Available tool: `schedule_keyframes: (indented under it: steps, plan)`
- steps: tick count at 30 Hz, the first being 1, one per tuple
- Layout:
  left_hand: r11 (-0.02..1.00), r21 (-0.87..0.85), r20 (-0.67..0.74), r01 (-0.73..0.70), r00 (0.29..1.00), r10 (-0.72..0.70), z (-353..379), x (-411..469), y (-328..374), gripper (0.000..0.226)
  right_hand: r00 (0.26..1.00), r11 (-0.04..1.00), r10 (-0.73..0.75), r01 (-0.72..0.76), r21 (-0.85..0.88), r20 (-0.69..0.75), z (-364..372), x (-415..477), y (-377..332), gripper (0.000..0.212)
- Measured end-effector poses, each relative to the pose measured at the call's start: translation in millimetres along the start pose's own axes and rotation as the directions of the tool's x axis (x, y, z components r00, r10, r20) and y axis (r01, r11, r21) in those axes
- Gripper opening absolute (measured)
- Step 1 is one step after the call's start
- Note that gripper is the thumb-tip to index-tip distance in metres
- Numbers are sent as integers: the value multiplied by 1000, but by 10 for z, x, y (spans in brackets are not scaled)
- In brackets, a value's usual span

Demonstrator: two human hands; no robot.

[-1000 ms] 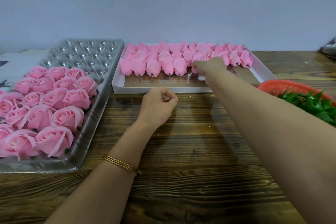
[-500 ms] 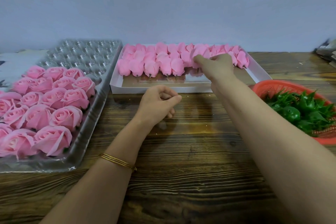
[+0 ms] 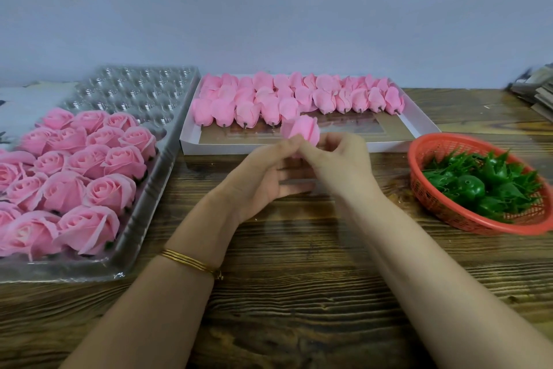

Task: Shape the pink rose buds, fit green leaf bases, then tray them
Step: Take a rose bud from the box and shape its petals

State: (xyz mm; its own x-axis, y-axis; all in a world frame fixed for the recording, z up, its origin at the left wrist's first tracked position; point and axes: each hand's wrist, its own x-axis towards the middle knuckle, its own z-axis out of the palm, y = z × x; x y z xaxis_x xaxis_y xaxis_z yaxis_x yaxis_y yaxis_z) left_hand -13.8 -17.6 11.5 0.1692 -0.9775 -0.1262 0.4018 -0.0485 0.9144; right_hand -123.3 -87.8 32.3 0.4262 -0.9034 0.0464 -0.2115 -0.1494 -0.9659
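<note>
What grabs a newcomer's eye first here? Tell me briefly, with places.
The pink bud pinched between left hand and right hand at mid-table. Left of them, a clear tray holds opened pink roses; right, a red basket of green leaf bases, and behind, a white box of closed buds.

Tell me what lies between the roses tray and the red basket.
Head view: the left hand and right hand meet there, together pinching one pink bud above bare wooden table.
</note>
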Motion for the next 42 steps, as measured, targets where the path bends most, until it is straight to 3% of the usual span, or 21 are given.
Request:
schedule_keyframes:
  steps: [4,10,15,22,31,37,42]
  plan:
    - [1000,4,41,1,999,-1,56,-8,-29,44,998,996,-60,60,-61,15,-18,-96,87,38]
    - [999,35,-42,-31,999,33,113,23,-105,34,991,979,-132,128,-160,-16,-8,-145,253,19]
    - [998,44,-31,-48,998,49,110,32,-137,11,987,974,-161,154,-166,-28,-13,-153,343,32]
    - [997,71,-73,-21,997,26,127,41,-149,42,978,967,-204,195,-162,-39,-28,-165,384,53]
    - [999,41,-131,-23,991,29,123,61,-168,12,970,957,-244,241,-160,2,-30,-146,403,65]
    - [998,56,-125,3,992,4,108,33,-129,12,976,976,-197,204,-80,90,-57,-125,414,75]
    - [996,87,-169,-26,985,40,139,35,-140,21,977,979,-187,194,-60,102,-64,-118,425,67]
